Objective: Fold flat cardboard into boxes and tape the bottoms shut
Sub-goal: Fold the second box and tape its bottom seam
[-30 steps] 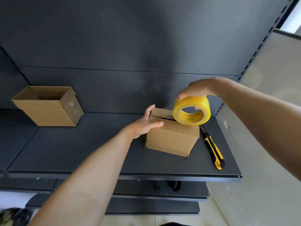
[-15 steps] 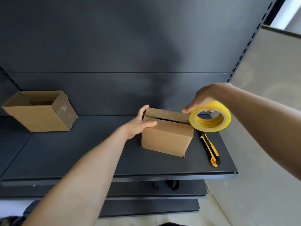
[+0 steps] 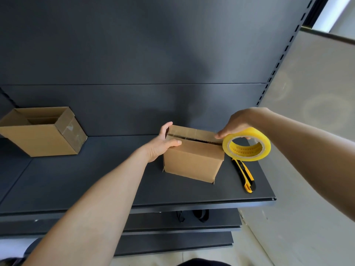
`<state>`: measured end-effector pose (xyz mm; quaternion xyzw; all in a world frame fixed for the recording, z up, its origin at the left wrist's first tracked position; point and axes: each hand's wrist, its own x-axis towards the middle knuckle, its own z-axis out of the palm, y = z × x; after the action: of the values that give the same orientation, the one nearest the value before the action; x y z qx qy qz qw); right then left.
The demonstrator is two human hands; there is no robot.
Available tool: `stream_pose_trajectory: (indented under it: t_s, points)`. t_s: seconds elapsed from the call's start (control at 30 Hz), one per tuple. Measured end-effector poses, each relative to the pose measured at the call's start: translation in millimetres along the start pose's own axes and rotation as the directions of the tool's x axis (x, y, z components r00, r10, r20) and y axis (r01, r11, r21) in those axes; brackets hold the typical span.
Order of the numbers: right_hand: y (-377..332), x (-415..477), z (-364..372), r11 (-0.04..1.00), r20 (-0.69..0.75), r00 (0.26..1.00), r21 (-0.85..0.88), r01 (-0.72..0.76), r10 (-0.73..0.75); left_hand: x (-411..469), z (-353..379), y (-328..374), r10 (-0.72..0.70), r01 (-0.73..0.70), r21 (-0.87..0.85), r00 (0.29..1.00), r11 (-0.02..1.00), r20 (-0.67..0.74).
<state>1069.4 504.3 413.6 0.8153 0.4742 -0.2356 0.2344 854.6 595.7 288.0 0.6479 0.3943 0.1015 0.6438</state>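
A small brown cardboard box [image 3: 192, 160] is found standing on the dark grey metal shelf [image 3: 96, 179], right of centre and set back from the front lip. Its two top flaps are folded down, with a narrow dark gap showing along the seam between them. A faint gloss is noted on the far flap; whether it is tape cannot be told.

The box's left end is gripped by the left hand [image 3: 161, 144]: the thumb is laid flat on the near flap and the fingers are curled round the far top corner.

A yellow-cored roll of clear packing tape [image 3: 246, 144] is held by the right hand [image 3: 236, 123] just beside the box's upper right edge, with the fingers curled over the roll's top. One fingertip is seen touching the right end of the far flap.

A yellow and black utility knife [image 3: 244, 172] is recorded lying flat on the shelf, near the box's right side and below the roll.

A second brown cardboard box with its top open [image 3: 38, 135] stands well apart at the shelf's far left, with clear tape visible on its right side.
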Motion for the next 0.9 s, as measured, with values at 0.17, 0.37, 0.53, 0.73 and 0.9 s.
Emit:
stream_pose_trajectory:
  t_s: [0.17,0.37,0.53,0.73,0.9]
  points:
    - [10,-2,3,0.996,-0.013,1.000,0.085,-0.002,0.003,1,1,2,0.013,-0.013,-0.004,1.000,1.000,-0.011]
    - [11,5,11,0.992,0.041,0.999,0.129,-0.002,-0.003,2,5,2,0.013,-0.013,-0.006,1.000,1.000,-0.026]
    - [15,5,20,0.981,0.023,1.000,0.192,-0.002,-0.003,4,8,5,0.017,-0.017,-0.010,1.000,1.000,-0.022]
    - [15,14,31,0.988,-0.014,1.000,0.152,-0.017,0.020,5,1,0,0.022,-0.022,-0.007,0.999,1.000,-0.024]
    - [25,12,44,0.969,-0.025,0.998,0.240,-0.056,0.064,8,10,2,0.035,-0.035,-0.004,0.999,0.999,-0.012]
